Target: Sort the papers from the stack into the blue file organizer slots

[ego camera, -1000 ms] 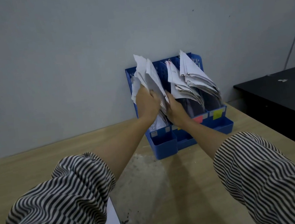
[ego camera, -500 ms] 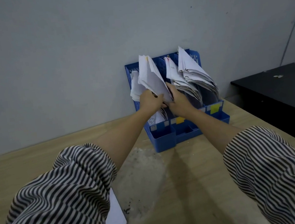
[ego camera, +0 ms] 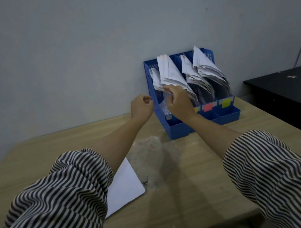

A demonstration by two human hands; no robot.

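My right hand (ego camera: 179,103) pinches the lower edge of the papers (ego camera: 169,74) standing in the second slot of the blue organizer (ego camera: 228,113), at the table's (ego camera: 191,184) far edge by the wall. My left hand (ego camera: 141,106) hangs just left of it, fingers curled, holding nothing I can see. One sheet (ego camera: 125,188) lies flat near my left sleeve.

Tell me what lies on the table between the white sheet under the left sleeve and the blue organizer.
In the head view, only a pale, scuffed patch of tabletop lies between the white sheet and the blue organizer.
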